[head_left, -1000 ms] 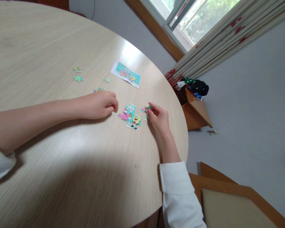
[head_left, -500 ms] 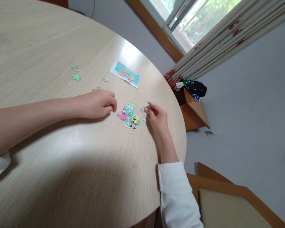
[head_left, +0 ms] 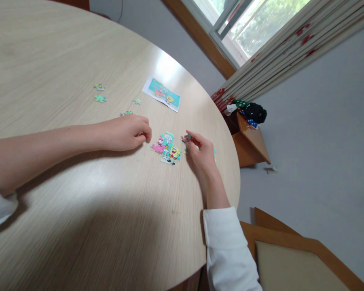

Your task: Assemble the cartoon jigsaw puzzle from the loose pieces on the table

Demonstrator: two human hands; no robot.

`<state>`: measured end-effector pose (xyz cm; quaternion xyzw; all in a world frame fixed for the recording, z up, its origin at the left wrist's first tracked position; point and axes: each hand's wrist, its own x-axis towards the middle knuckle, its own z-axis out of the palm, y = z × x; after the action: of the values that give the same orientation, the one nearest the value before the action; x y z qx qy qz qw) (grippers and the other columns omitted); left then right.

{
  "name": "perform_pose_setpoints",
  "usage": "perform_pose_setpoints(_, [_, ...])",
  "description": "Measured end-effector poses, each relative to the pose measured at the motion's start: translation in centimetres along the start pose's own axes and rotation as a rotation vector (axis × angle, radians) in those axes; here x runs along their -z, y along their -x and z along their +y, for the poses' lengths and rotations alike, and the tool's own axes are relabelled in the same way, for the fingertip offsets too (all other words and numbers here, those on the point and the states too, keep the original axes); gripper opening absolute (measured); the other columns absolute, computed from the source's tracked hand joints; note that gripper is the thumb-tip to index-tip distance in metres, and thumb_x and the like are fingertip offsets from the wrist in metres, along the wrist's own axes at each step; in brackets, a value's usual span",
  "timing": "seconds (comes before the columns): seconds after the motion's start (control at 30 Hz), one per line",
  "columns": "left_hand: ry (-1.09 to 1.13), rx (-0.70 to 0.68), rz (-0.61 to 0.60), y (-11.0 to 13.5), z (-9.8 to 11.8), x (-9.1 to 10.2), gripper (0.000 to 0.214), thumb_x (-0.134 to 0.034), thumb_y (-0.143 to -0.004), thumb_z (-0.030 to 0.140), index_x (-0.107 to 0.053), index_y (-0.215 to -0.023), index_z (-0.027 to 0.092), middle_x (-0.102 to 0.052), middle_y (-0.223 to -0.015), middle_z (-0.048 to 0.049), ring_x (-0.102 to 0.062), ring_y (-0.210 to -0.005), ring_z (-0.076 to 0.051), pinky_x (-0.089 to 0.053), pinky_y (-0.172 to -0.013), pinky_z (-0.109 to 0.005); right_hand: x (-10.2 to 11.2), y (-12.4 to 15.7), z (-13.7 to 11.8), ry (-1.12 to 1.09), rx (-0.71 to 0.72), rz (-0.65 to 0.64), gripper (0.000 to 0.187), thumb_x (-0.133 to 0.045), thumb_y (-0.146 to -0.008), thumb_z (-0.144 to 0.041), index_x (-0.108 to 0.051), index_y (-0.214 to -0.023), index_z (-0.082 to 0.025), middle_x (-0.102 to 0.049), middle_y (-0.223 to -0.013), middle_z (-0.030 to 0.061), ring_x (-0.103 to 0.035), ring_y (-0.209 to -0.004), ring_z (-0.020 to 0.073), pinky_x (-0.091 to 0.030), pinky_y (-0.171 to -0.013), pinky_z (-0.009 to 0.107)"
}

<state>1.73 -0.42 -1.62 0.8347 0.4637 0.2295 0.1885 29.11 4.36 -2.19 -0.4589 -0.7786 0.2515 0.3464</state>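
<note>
Your joined puzzle section [head_left: 167, 148] lies on the desk [head_left: 109, 210], inward from its curved right edge: three figures are together, while several pieces stay loose. Just beside it, on that edge's side, your right hand [head_left: 204, 155] pinches a small piece [head_left: 187, 138] between thumb and fingers. Opposite, your left hand [head_left: 128, 132] rests loosely curled; whether it holds anything, you can't tell. Farther out lie a pale green piece [head_left: 136, 101] and, near the far curved edge, the printed picture [head_left: 163, 94].

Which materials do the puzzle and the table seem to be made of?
The puzzle is probably printed cardboard: flat, knobbed edges and bright pictures; its finish is unclear. The table looks like pale wood or laminate, semi-glossy: fine grain lines, a bright reflection.
</note>
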Motion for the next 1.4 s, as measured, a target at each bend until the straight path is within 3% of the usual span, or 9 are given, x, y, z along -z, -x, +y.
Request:
perform_pose_setpoints(0.33, [0.059,-0.006,0.020,0.0,-0.6,-0.3,0.025,-0.047,-0.077,0.023,-0.073,-0.075,0.020,-0.065,-0.084,-0.0029,-0.060,-0.079,-0.017,-0.044,-0.082,-0.028,0.2,-0.3,0.8,0.088,0.035,0.122,0.032,-0.052,-0.083,-0.021,-0.071,-0.109,-0.019,-0.074,-0.100,0.0090,-0.070,-0.088,0.0186,-0.056,-0.088,0.040])
perform_pose_setpoints(0.63, [0.034,0.008,0.014,0.0,-0.1,-0.1,0.028,-0.045,-0.077,0.023,-0.073,-0.076,0.019,-0.065,-0.084,-0.0034,-0.060,-0.077,-0.016,-0.045,-0.079,-0.028,0.0,-0.2,0.9,0.065,0.037,0.115,0.032,-0.051,-0.091,-0.035,-0.069,-0.113,-0.022,-0.071,-0.096,0.0068,-0.070,-0.086,0.0171,-0.056,-0.086,0.039])
perform_pose_setpoints(1.03, [0.002,0.028,-0.026,0.1,-0.2,0.0,0.033,-0.043,-0.079,0.025,-0.075,-0.085,0.019,-0.066,-0.090,-0.0039,-0.060,-0.084,-0.016,-0.044,-0.086,-0.028,-0.5,0.0,0.1,-0.068,-0.045,0.103,0.036,-0.058,-0.088,-0.037,-0.065,-0.121,-0.025,-0.067,-0.087,0.0017,-0.069,-0.084,0.0152,-0.058,-0.085,0.037])
perform_pose_setpoints(1.4, [0.066,0.001,0.050,0.1,-0.7,-0.4,0.026,-0.048,-0.077,0.026,-0.074,-0.079,0.021,-0.067,-0.081,-0.0034,-0.060,-0.076,-0.016,-0.045,-0.079,-0.028,-0.2,0.1,-1.1,-0.074,-0.074,0.047,0.030,-0.064,-0.083,-0.040,-0.064,-0.108,-0.023,-0.063,-0.074,-0.0012,-0.070,-0.076,0.0161,-0.056,-0.071,0.033])
